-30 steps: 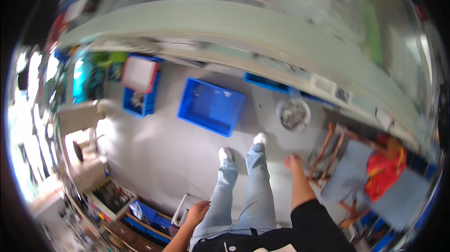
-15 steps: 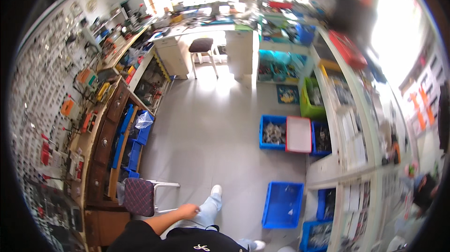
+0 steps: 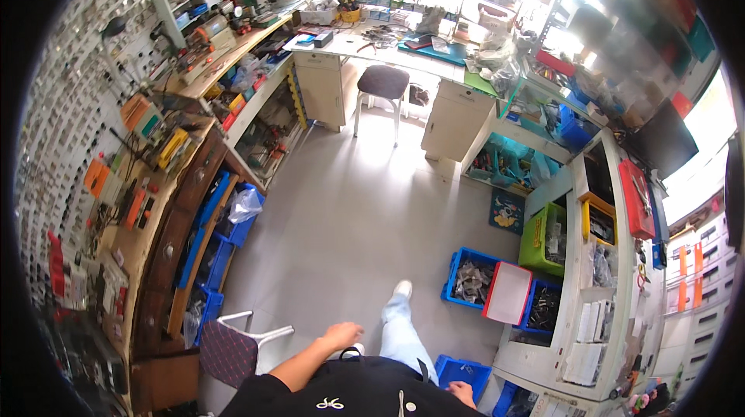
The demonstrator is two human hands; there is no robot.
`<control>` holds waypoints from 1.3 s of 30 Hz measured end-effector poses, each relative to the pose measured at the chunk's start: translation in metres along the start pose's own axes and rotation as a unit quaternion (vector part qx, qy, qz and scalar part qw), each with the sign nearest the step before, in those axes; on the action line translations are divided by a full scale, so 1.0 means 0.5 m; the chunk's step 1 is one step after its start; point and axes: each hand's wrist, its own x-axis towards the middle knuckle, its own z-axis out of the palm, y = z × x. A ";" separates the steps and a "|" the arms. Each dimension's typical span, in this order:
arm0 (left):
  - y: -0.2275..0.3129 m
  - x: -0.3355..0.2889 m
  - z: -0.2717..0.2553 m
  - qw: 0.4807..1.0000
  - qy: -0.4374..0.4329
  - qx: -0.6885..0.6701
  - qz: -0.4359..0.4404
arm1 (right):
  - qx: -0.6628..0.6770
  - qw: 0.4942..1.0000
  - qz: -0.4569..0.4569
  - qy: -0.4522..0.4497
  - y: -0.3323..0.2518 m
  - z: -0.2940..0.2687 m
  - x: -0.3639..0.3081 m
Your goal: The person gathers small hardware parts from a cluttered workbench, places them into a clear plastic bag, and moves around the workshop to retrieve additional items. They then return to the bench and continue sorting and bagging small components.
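Note:
My left hand (image 3: 342, 335) swings in front of my body above the floor, its fingers loosely stretched and nothing seen in them. Behind its forearm is a stool with a dark checked seat (image 3: 227, 352) and white metal legs. My right hand (image 3: 463, 394) shows only in part at the lower edge, over a blue tray (image 3: 473, 374) on the floor. Its fingers are too hidden to read. One leg in light blue jeans (image 3: 401, 328) is stepping forward on the grey floor (image 3: 349, 238).
At left runs a wooden workbench (image 3: 155, 250) with drawers and blue bins (image 3: 220, 262). A desk (image 3: 320, 83) and a stool (image 3: 383, 82) stand ahead. On the right are a blue crate of parts (image 3: 472, 280), a red-rimmed white tray (image 3: 508, 293), a green bin (image 3: 543, 238) and a cabinet (image 3: 535, 356).
I have walked forward, and the desk looks nearer. The view has swung, so the room appears tilted. My right hand has come into view, and the blue floor tray has slid toward the lower edge.

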 end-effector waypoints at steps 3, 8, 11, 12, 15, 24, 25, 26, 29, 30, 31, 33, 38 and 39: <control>0.000 0.101 -0.098 0.998 -0.023 -0.056 0.006 | -0.173 0.980 0.094 -0.007 0.046 -0.046 0.125; -0.083 0.225 -0.310 0.971 0.165 -0.132 -0.112 | -0.621 0.731 -0.164 -0.231 -0.129 -0.208 0.424; -0.150 0.282 -0.381 0.895 0.246 -0.294 -0.230 | -0.015 1.000 0.001 0.000 -0.454 -0.315 0.553; -0.171 0.299 -0.390 0.855 0.276 -0.363 -0.248 | -0.018 0.998 -0.044 0.047 -0.589 -0.328 0.599; -0.228 0.347 -0.400 0.829 0.276 -0.361 -0.326 | -0.007 0.978 -0.195 0.069 -0.975 -0.332 0.703; -0.365 0.656 -0.824 0.886 0.230 -0.171 -0.366 | -0.024 0.945 -0.317 0.074 -1.614 -0.169 0.767; -0.376 0.709 -0.918 0.882 0.287 -0.152 -0.342 | -0.015 0.939 -0.334 0.076 -1.657 -0.157 0.768; -0.389 0.760 -1.020 0.894 0.313 -0.123 -0.295 | 0.000 0.935 -0.345 0.081 -1.703 -0.147 0.772; -0.392 0.930 -1.319 0.874 0.436 -0.076 -0.200 | -0.002 0.925 -0.362 0.119 -1.848 -0.151 0.808; -0.386 0.982 -1.404 0.858 0.482 -0.082 -0.160 | 0.002 0.920 -0.369 0.135 -1.898 -0.157 0.828; -0.382 1.033 -1.485 0.854 0.491 -0.062 -0.160 | -0.003 0.913 -0.383 0.142 -1.948 -0.161 0.853; -0.363 1.123 -1.590 0.852 0.496 -0.035 -0.165 | -0.023 0.899 -0.408 0.161 -2.037 -0.175 0.911; -0.363 1.295 -1.727 0.882 0.437 -0.026 -0.174 | -0.093 0.862 -0.446 0.220 -2.275 -0.144 1.086; -0.367 1.322 -1.740 0.881 0.422 -0.031 -0.210 | -0.112 0.873 -0.415 0.229 -2.309 -0.131 1.113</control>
